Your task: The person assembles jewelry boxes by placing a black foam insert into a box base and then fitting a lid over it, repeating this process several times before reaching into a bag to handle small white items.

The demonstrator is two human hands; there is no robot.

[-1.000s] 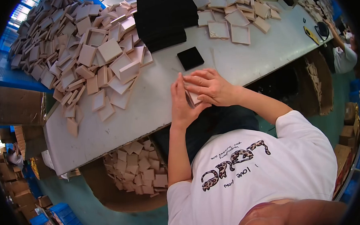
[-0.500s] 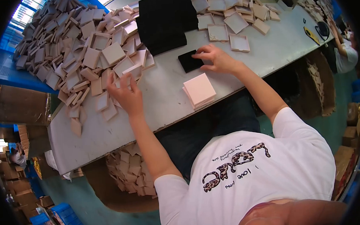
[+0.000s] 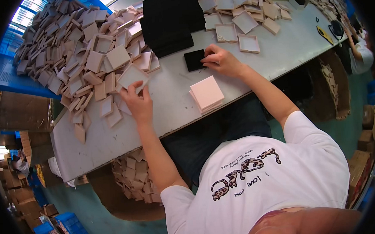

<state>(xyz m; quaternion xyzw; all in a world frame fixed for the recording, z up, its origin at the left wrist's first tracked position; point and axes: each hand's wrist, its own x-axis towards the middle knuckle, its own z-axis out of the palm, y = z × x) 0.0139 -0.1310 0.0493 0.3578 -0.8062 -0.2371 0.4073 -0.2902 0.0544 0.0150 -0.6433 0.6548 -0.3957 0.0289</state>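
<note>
My left hand (image 3: 138,103) is closed on the near edge of a shallow pale pink box half (image 3: 132,75), its hollow side facing up, at the edge of the big heap. With thumb and fingers, my right hand (image 3: 222,61) pinches the right edge of a black square pad (image 3: 193,60) on the table. Just in front of that pad lies a small stack of pink square boxes (image 3: 207,93), slightly out of line. A tall stack of black sheets (image 3: 172,20) stands behind the pad.
A large heap of pink box halves (image 3: 76,59) covers the table's left side; more box halves (image 3: 236,19) lie at the back right. A yellow tool (image 3: 325,35) lies far right, near another person's arm (image 3: 352,40). Below the table's front edge sits a carton of box pieces (image 3: 135,179).
My left hand, open over the heap before, has come slightly down and closed on a box half. My right fingers have closed at the black pad's edge, and the pad has turned slightly.
</note>
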